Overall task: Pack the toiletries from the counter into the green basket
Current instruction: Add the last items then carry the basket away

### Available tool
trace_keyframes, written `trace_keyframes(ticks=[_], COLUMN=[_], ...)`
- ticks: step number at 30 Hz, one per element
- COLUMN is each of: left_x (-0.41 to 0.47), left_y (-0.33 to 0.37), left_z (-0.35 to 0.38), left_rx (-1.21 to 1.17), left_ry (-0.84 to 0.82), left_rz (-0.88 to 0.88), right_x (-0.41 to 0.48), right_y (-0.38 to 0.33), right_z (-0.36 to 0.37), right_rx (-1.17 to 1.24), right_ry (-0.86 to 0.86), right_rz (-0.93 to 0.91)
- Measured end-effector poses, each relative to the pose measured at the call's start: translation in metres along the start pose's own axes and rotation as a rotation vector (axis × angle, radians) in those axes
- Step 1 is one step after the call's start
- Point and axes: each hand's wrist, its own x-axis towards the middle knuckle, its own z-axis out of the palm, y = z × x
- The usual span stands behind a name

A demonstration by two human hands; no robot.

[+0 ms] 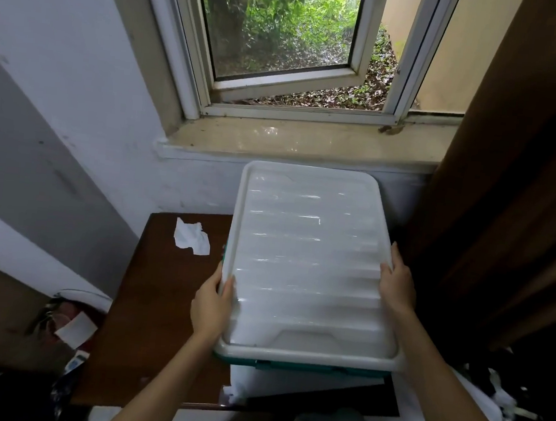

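While the white lid (308,264) lies mid-frame, the left hand (212,300) and right hand (398,286) pinch its side edges, thumbs on top; the green basket (305,368) seems to be underneath.

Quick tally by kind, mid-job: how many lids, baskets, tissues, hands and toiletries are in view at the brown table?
white lid: 1
green basket: 1 (only an edge shows under the lid)
crumpled white tissue: 1
hands: 2, left hand and right hand, each gripping a side of the lid
toiletries: 0 visible
Total: 5
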Motion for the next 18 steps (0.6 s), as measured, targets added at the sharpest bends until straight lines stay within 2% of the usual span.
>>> trace_keyframes(ticks=[12, 18], left_x=[-0.0034, -0.0081], left_y=[0.002, 0.0035], left_z=[-0.0035, -0.0101], left_rx=[0.089, 0.114], left_ry=[-0.015, 0.064], left_rz=[0.014, 0.031], right_x=[-0.0014, 0.003], right_y=[0.0021, 0.0014], right_z=[-0.0058, -0.0072], right_rx=[-0.018, -0.084], right_ry=[-0.084, -0.118], right_rz=[0.036, 0.012])
